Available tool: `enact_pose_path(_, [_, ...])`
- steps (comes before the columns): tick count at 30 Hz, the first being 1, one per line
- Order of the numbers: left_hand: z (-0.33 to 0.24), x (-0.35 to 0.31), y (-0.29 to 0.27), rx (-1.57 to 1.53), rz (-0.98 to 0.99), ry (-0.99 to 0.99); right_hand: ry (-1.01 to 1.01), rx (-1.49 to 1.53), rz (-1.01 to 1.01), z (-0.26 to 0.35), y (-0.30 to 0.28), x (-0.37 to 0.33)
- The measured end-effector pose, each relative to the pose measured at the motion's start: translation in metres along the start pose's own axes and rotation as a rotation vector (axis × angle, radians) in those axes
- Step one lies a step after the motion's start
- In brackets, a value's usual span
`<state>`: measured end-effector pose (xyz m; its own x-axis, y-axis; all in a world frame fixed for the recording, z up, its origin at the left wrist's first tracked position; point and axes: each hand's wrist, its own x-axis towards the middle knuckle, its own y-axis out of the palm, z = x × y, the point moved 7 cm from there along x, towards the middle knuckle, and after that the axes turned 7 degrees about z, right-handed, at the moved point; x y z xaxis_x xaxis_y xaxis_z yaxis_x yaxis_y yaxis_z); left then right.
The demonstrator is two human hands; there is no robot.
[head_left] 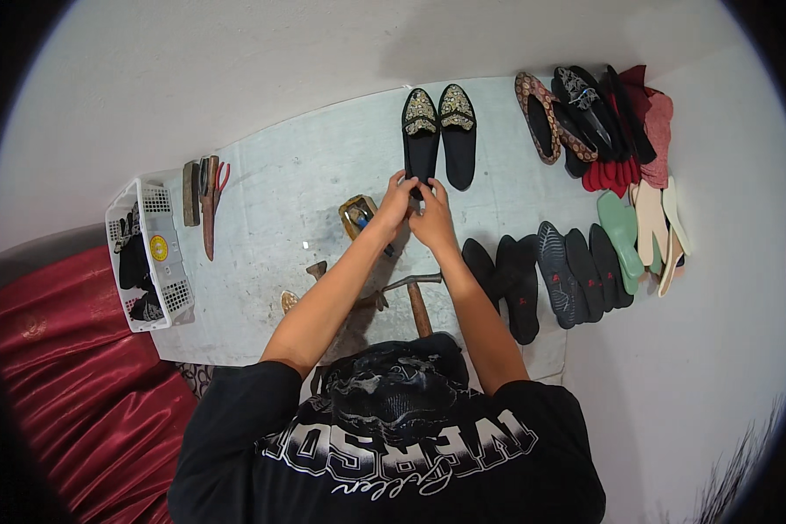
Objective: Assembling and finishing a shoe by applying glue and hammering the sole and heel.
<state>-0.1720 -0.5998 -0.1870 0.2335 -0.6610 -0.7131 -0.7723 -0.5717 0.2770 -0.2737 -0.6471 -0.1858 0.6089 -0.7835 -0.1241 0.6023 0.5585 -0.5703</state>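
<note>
Two black flat shoes with gold-beaded toes lie side by side at the far side of the table, toes pointing away. My left hand (396, 203) and my right hand (433, 220) meet at the heel of the left shoe (422, 150), fingers closed on its back edge. The right shoe (459, 155) lies beside it, with my right fingertips close to its heel. Left of my left wrist stands a small yellowish tub (353, 210) with a dark-handled tool in it. Between my forearms lies a hammer (418, 306) with a wooden handle.
A white plastic basket (183, 301) of dark pieces stands at the left, near pincers (208, 205) and a dark block (191, 194). On the right are patterned flats (537, 118), black soles (522, 297) and green insoles (618, 227). A beaded piece (289, 301) lies by my left forearm.
</note>
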Motion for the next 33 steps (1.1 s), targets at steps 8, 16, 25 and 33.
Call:
enact_pose_path(8, [0.002, -0.034, 0.004, 0.108, 0.039, 0.224, -0.006, 0.281, -0.190, 0.000, -0.031, -0.019])
enact_pose_path(16, [-0.037, -0.157, -0.020, -0.121, 0.044, 0.506, -0.010, 0.980, 0.212, 0.127, -0.051, -0.098])
enact_pose_path(25, [-0.035, -0.244, -0.186, -0.386, -0.076, 0.360, 0.389, 1.602, 0.720, 0.194, 0.062, -0.200])
enact_pose_path(33, [0.011, -0.268, -0.225, 0.116, -0.148, 0.288, 0.563, 1.662, 0.601, 0.199, 0.121, -0.271])
